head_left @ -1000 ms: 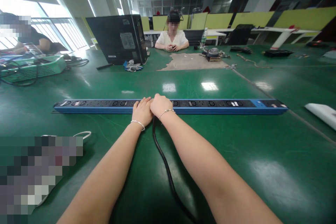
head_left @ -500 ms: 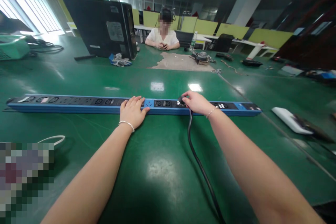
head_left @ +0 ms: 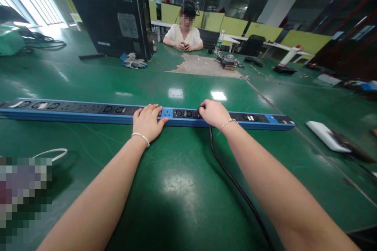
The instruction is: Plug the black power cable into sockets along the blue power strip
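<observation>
A long blue-and-black power strip point(head_left: 147, 120) lies crosswise on the green table, sockets facing up. Across its top, left of a blue socket, my left hand point(head_left: 147, 121) rests flat with its fingers stretched out and the thumb near the front edge. My right hand point(head_left: 215, 113) is closed on a black power plug point(head_left: 201, 110), which is held down at the strip's sockets right of the middle. Its prongs are hidden, so I cannot tell how deep it sits. From under that hand a black cable point(head_left: 225, 170) runs down toward the lower right.
Behind the strip stand a black computer case point(head_left: 108, 19) and work gloves point(head_left: 133, 61). A person point(head_left: 184, 35) sits across the table beyond a torn cardboard sheet point(head_left: 197, 66). A white object point(head_left: 326, 136) lies at right, a blurred-out item point(head_left: 22, 184) at lower left.
My right hand has lowered the plug onto the strip, and its prongs no longer show. The cable has swung right. My left hand stays on the strip while the view shifts slightly.
</observation>
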The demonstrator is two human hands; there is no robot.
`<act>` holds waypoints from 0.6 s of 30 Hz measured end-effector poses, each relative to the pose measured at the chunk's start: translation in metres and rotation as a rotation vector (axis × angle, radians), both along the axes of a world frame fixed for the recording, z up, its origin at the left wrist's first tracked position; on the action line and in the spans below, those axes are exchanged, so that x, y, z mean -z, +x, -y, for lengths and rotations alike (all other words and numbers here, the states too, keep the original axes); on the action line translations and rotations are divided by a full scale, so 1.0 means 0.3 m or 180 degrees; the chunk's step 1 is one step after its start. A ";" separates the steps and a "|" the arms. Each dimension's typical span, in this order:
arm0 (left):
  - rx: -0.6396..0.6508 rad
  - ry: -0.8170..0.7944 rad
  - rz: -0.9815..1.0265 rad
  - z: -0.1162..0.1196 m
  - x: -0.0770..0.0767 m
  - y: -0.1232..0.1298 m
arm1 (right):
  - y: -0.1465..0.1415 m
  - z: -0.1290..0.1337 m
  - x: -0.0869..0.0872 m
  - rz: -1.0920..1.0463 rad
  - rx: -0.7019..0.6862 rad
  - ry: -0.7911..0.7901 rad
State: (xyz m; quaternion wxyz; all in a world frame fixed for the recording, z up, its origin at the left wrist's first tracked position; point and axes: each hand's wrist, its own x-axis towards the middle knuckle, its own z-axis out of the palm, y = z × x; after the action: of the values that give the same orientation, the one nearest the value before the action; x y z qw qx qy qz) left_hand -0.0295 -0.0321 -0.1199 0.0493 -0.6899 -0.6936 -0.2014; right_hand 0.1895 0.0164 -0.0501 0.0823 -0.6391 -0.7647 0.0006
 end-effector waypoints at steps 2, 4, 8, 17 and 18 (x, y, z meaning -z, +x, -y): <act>0.0018 0.0013 0.0020 0.000 -0.001 0.001 | -0.012 -0.016 -0.007 0.0114 -0.0023 -0.0086; 0.0038 0.0018 0.0041 0.001 -0.002 0.003 | -0.020 -0.028 -0.010 0.0196 -0.0043 -0.0167; 0.0030 0.0003 0.0039 -0.001 0.001 0.000 | -0.021 -0.020 0.006 0.0124 0.0010 -0.0224; 0.0019 -0.0050 -0.0128 0.028 -0.017 0.065 | -0.039 0.042 0.062 0.0035 0.0186 -0.0002; 0.0124 -0.0049 -0.0194 0.033 -0.017 0.082 | -0.041 0.041 0.062 0.0033 0.0195 -0.0006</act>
State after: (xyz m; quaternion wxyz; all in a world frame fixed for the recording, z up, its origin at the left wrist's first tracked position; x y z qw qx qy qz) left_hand -0.0050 -0.0419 -0.1149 0.0612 -0.7094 -0.6797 -0.1759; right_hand 0.1773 0.0042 -0.0686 0.0777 -0.6624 -0.7451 -0.0045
